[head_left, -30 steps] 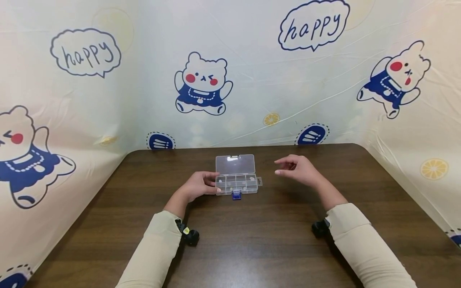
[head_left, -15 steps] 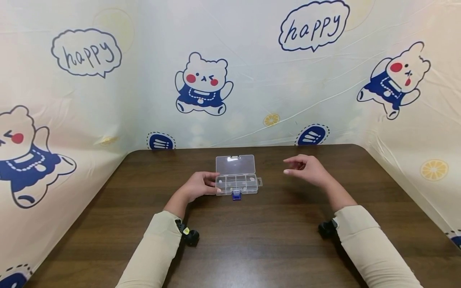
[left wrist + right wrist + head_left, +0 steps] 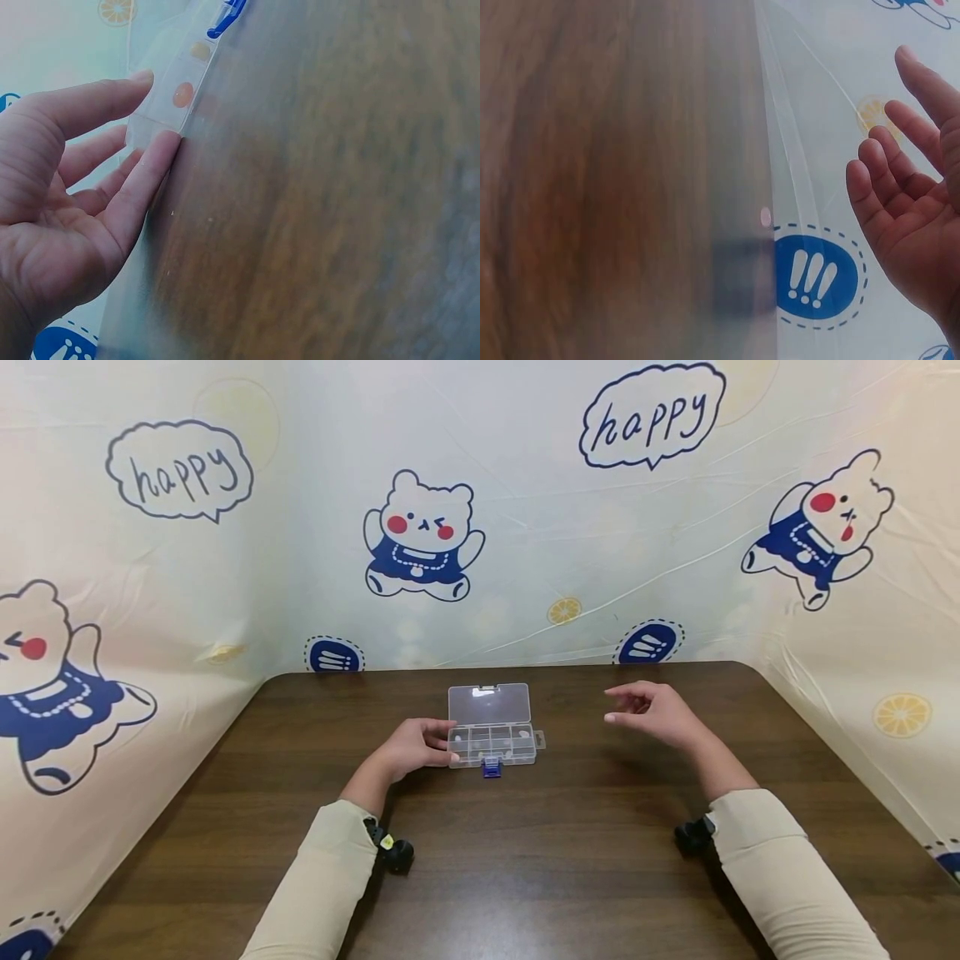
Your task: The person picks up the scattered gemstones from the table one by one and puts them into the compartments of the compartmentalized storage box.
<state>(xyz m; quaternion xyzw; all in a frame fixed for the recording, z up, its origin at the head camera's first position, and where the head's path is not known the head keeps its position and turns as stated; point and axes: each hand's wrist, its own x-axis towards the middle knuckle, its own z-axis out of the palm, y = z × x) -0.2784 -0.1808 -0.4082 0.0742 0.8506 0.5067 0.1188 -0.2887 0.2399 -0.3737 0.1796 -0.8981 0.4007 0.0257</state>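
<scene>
A clear plastic compartment box (image 3: pixel 491 745) lies on the table with its lid (image 3: pixel 489 704) tilted back open and a blue latch (image 3: pixel 491 768) at the front. Several small pale pieces are in its compartments. Through its wall, the left wrist view shows an orange oval piece (image 3: pixel 183 95) and a yellowish one (image 3: pixel 200 50); their kind is unclear. My left hand (image 3: pixel 408 748) holds the box's left end between thumb and fingers. To the right of the box, above the table, my right hand (image 3: pixel 654 717) has loosely bent fingers and holds nothing.
The brown wooden table (image 3: pixel 480 852) has a rounded far edge, with a printed cloth (image 3: pixel 525 527) hanging behind and on both sides. A hang tab (image 3: pixel 540 740) sticks out from the box's right end. In the right wrist view, a small pinkish oval (image 3: pixel 765 217) shows near the table edge.
My right hand has moved to the right, away from the box. My left hand and the box have stayed in place.
</scene>
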